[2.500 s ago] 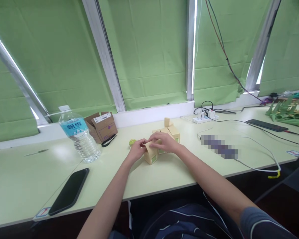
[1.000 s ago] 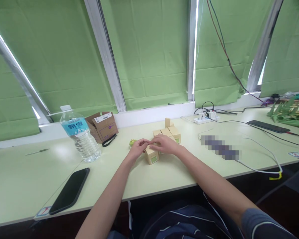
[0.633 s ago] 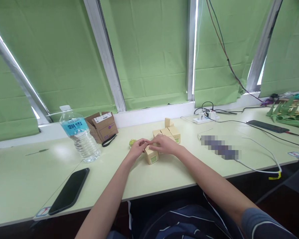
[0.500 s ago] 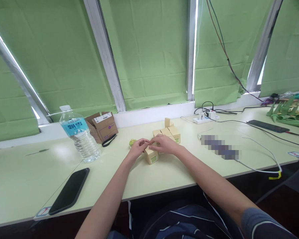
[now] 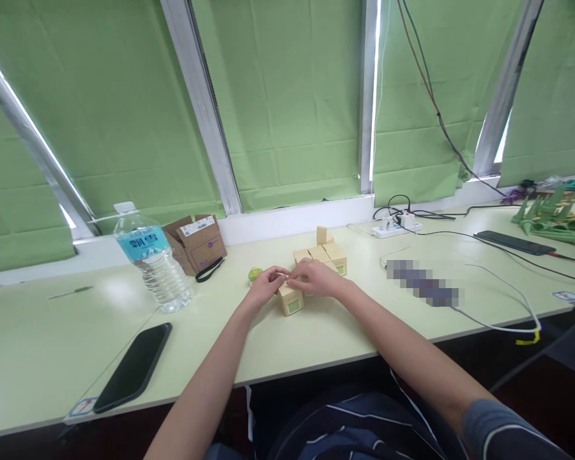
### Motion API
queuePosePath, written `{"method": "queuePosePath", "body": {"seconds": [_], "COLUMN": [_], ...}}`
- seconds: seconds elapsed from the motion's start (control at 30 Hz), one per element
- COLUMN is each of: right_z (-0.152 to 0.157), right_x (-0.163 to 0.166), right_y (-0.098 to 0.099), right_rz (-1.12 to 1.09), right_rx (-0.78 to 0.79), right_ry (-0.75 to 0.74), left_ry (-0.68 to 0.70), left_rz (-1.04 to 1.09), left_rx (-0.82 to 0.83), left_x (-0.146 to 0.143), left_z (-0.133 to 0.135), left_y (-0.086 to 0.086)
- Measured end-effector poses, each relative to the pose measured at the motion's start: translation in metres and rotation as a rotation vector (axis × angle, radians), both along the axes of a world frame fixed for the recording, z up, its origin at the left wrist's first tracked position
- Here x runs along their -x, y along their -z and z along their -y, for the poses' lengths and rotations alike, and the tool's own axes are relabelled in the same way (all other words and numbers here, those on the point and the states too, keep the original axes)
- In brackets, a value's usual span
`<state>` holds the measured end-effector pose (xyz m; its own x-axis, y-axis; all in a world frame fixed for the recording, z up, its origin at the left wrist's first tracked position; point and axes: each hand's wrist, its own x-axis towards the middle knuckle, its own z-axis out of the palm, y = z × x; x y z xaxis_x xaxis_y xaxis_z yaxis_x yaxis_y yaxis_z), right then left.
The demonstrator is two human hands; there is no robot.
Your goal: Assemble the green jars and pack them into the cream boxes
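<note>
A small tan cardboard box [image 5: 291, 303] with a green label on its front stands on the table, under my fingertips. My left hand [image 5: 268, 285] is at its left upper edge, fingers bent and closed against the box. From the right, my right hand [image 5: 314, 277] reaches over the top with its fingertips meeting those of the left. Both hands grip the box near its top, which they partly cover. Right behind my right hand sits a group of similar small boxes [image 5: 333, 253], one with a raised flap. A small yellow-green object [image 5: 254, 275] lies just beyond my left hand.
At left stand a large water bottle [image 5: 156, 262] and an open brown carton [image 5: 200, 245] with a black strap. A phone [image 5: 134, 368] lies near the front left edge. To the right are a power strip [image 5: 397, 229], cables, another phone [image 5: 514, 243] and green plastic parts [image 5: 556, 220].
The small box has turned very slightly under my fingers. Both hands stay in nearly the same place on it.
</note>
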<state>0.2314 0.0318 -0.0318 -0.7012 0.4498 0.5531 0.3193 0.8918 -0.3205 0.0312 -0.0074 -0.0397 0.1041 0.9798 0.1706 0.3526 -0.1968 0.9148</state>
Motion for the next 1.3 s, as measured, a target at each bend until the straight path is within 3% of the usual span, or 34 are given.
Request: {"method": "queuePosePath", "body": {"seconds": [0.2, 0.47, 0.63, 0.9, 1.1, 1.3], "right_z": [0.004, 0.016, 0.035, 0.067, 0.056, 0.035], "right_x": [-0.002, 0.004, -0.002, -0.085, -0.143, -0.156], "right_y": [-0.003, -0.008, -0.016, -0.017, -0.008, 0.006], "right_rz": [0.044, 0.145, 0.201, 0.189, 0.165, 0.035], "right_rx": [0.005, -0.141, -0.152, -0.029, 0.158, 0.272], "right_ry": [0.013, 0.015, 0.029, 0.014, 0.256, 0.390], "left_ry": [-0.010, -0.090, -0.160, -0.183, -0.169, -0.092], "left_rz": [-0.003, 0.097, 0.088, -0.012, -0.174, -0.371], "left_rx": [-0.011, 0.018, -0.011, -0.101, -0.116, -0.177], "left_x": [-0.001, -0.001, -0.002, -0.010, -0.018, -0.020], "left_z": [0.002, -0.003, -0.002, -0.002, 0.003, 0.010], "left_y": [-0.001, 0.004, 0.001, 0.006, 0.013, 0.017]}}
